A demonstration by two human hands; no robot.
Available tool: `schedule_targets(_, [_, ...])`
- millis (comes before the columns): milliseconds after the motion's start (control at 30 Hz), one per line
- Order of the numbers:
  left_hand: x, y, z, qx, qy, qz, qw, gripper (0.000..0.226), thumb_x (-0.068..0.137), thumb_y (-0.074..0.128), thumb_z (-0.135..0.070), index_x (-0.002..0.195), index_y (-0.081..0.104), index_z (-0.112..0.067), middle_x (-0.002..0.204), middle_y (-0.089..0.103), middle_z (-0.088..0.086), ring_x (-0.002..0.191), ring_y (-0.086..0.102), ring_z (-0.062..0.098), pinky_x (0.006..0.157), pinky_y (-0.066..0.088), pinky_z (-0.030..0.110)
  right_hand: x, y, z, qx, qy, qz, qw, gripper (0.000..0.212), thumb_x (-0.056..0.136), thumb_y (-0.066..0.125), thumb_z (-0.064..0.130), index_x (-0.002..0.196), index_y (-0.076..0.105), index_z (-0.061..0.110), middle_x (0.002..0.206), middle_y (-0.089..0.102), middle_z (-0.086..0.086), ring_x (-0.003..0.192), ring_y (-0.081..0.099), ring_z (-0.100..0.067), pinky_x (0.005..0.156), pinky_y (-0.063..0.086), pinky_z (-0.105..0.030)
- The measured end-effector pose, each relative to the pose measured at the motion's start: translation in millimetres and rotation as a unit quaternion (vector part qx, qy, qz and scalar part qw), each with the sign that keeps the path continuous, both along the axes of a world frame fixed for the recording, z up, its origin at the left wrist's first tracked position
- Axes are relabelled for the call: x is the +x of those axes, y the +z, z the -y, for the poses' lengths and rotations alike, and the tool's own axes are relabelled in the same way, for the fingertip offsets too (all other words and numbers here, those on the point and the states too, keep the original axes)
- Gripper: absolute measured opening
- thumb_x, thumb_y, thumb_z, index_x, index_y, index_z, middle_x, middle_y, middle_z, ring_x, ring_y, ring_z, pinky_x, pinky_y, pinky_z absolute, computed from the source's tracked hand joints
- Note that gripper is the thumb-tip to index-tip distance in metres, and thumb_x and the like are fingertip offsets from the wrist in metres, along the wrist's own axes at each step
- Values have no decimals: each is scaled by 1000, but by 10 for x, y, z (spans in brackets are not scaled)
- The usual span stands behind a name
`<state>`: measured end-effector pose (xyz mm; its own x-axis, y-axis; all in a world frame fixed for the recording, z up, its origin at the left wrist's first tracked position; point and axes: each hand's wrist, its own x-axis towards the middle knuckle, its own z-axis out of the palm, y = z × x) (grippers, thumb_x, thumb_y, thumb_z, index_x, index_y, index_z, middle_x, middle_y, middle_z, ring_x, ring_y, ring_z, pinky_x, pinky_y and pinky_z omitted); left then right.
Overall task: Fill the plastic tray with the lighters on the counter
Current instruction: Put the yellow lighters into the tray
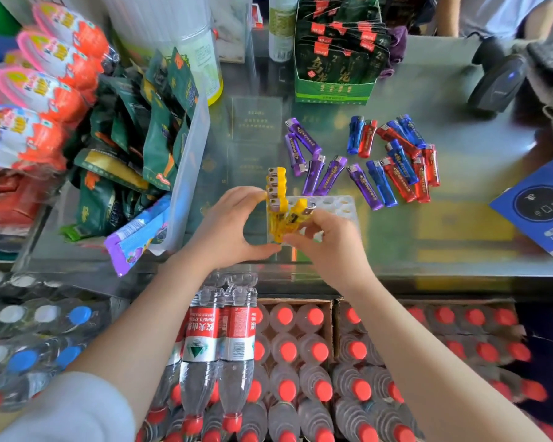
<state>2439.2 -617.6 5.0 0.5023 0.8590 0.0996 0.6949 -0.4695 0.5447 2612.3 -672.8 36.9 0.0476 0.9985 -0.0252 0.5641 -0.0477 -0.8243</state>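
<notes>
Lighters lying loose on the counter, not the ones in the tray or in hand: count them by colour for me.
Purple lighters: 5
Blue lighters: 5
Red lighters: 5
Total: 15

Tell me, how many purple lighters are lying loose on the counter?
5 purple lighters: two overlapping at the pile's left end, two side by side just below, one further right beside a blue lighter. None looks hidden.
</notes>
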Motion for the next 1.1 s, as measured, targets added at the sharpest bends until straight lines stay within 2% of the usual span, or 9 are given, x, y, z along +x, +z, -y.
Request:
schedule_targets(233, [-7,-48,-21,11,-18,-24,999,86,59,56,-65,126,49,-12,130,48,4,123,39,21,102,29,27,-95,-23,21,37,14,73,997,14,74,72,20,77,61,12,57,41,21,54,42,-5,53,31,-10])
schedule_targets(300, [-16,-56,-27,8,-19,-19,1000,85,60,56,-66,125,48,-12,130,48,3,123,38,20,102,30,29,-107,-37,28,58,31,94,993,13,73,72,19,78,62,10,60,46,18,58,47,-15,55,36,-21])
schedule_targets(367, [-19,-53,-30,5,-19,-13,1000,84,61,59,-64,126,48,-13,131,47,3,123,37,20,103,29,29,-121,-75,35,76,44,117,989,14,73,72,17,76,61,9,66,56,4,64,54,-25,56,38,-30])
schedule_targets(433, [-18,-43,-21,-2,-18,-11,1000,82,63,69,-58,127,46,-13,133,46,3,124,35,19,104,29,30,-129,-113,47,94,40,123,987,14,72,72,16,74,60,8,69,57,1,67,55,-27,58,37,-29])
schedule_targets(567, [-21,-40,-17,-3,-18,-12,1000,82,64,70,-56,129,45,-13,134,45,3,125,34,18,104,27,28,-161,-154,74,124,11,144,982,17,70,74,16,73,61,7,68,53,6,70,40,-17,62,30,-29])
schedule_targets(667, [-25,-56,-29,-4,-19,-19,1000,83,63,65,-62,128,45,-14,134,45,1,125,35,17,103,27,27,-168,-177,73,113,-2,137,984,18,71,74,20,74,62,7,77,67,-5,73,45,-20,66,32,-29])
schedule_targets(867, [-22,-54,-33,-7,-12,-24,1000,81,64,74,-52,129,45,-14,136,44,1,126,33,17,101,24,23,-104,-154,0,88,32,160,983,19,73,73,25,77,65,8,80,66,-8,77,52,-26,65,34,-30])
schedule_targets(967, [-13,-30,-18,-10,-10,-31,999,80,64,74,-51,129,45,-14,137,43,1,127,33,17,101,24,24,-87,-149,1,99,56,164,980,20,71,74,25,77,64,8,77,65,-9,73,53,-28,64,41,-33])
schedule_targets(1100, [-15,-10,-3,-18,-3,-32,999,81,64,71,-54,129,44,-14,136,43,1,126,32,16,100,25,24,115,-109,-2,92,86,134,983,21,73,73,21,89,66,10,86,64,-6,81,51,-22,70,39,-29])
